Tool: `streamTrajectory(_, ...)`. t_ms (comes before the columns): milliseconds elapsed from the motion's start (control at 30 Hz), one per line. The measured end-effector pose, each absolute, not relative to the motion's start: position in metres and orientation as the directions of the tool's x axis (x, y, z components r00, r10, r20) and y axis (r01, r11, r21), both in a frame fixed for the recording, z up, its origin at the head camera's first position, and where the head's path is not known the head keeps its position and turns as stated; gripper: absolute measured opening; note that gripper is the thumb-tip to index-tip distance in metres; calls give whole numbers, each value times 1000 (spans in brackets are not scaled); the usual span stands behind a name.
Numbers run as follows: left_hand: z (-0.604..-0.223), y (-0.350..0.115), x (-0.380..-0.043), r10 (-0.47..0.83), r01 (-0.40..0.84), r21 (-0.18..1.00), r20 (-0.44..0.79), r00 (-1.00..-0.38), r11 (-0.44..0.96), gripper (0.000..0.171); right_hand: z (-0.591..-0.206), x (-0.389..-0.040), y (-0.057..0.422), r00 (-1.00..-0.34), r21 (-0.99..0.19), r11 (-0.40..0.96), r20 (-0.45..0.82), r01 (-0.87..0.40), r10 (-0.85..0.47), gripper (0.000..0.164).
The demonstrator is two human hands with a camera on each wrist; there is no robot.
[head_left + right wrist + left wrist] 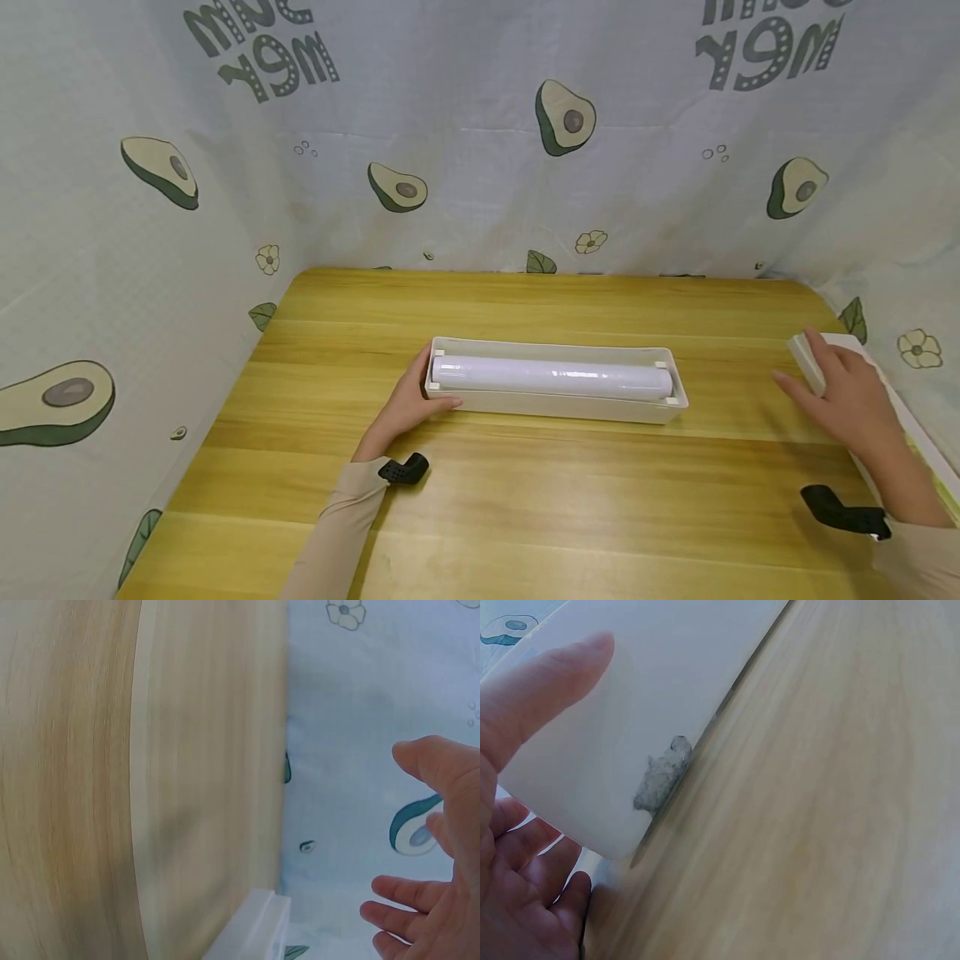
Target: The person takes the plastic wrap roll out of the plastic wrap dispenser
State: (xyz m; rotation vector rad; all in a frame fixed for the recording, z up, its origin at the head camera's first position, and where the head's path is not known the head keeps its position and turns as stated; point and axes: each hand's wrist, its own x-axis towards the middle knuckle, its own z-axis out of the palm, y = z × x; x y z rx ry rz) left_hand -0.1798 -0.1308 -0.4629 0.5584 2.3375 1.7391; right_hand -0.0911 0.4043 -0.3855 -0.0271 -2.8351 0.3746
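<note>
Dispenser box [555, 406], long, white and uncovered, rests on the wood-grain tabletop [525, 492], with a glossy film roll [551, 377] lying lengthwise inside it. The left hand [406, 411] grips the box's left end, its thumb along the front wall and its other fingers round the end. Well to the right of the box, the right hand [852, 402] has its fingers spread apart over a long white lid-like piece [804, 358]; whether any fingertip touches that piece I cannot tell.

The likeliest trouble is to the right of the box: the lid-like piece lies at the tabletop's edge, so a careless nudge from the spread fingers could tip it off. The box is held at one end only, so a knock to its free right end could swing it round. The roll looks merely cradled, and tilting the box might make it slip out.

The box has smooth, probably plastic walls with rounded corners; low on its front wall sits a crumpled greyish patch [664, 776], perhaps old tape. The roll is a sleek, pale cylinder with bright streaks of reflected light. Behind the box hangs a softly creased, avocado-printed cloth [465, 233].
</note>
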Motion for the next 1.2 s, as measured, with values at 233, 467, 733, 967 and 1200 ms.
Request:
streamTrajectory(233,-453,-130,-176,405,172,957,65,-912,233,100,-384,-95,398,-961,-302,949,276,-84,3,77)
streamTrajectory(467,-435,-129,-168,420,169,956,54,-906,241,98,-385,-99,391,-961,-277,956,275,-98,-19,77)
streamTrajectory(733,-435,-130,-167,413,159,960,51,-909,232,98,-385,-104,385,-966,-284,953,255,-107,-32,77)
streamTrajectory(967,-436,-130,-167,416,147,962,40,-909,229,99,-385,-108,377,-967,-309,940,248,-144,-66,76)
streamTrajectory(1200,-435,-130,-170,416,165,961,60,-907,221,98,-383,-115,369,-974,-308,944,218,-120,-53,77)
